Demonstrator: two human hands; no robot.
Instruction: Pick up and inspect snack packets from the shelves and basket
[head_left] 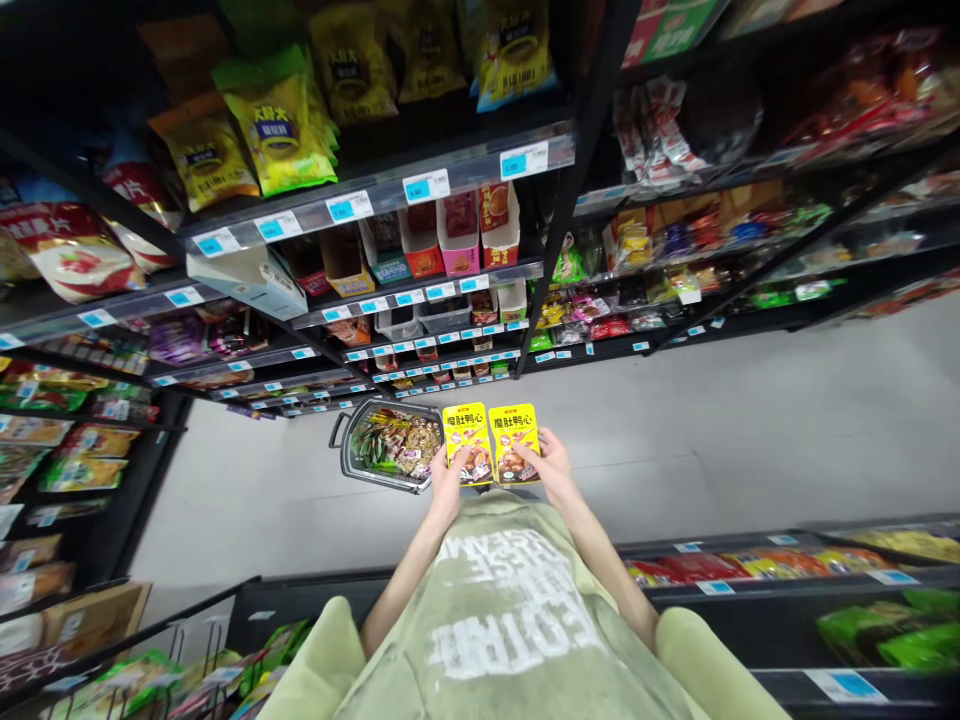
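Two matching yellow snack packets with red and black print are held side by side in front of my body. My left hand (448, 480) is closed on the left snack packet (466, 430), its thumb lying across the lower front. The right snack packet (513, 425) is gripped by my right hand (553, 465) at its right edge, thumb on the front. Just left of my left hand, a black shopping basket (349, 462) stands on the floor with several packaged goods inside, some green and some brown.
Ahead rise dark shelves (450, 130) with yellow snack bags (277, 120), small display boxes (459, 240) and price tags. More shelving runs along the left, and a low shelf (750, 600) is behind me at right. Grey tiled floor (637, 430) stretches to the right.
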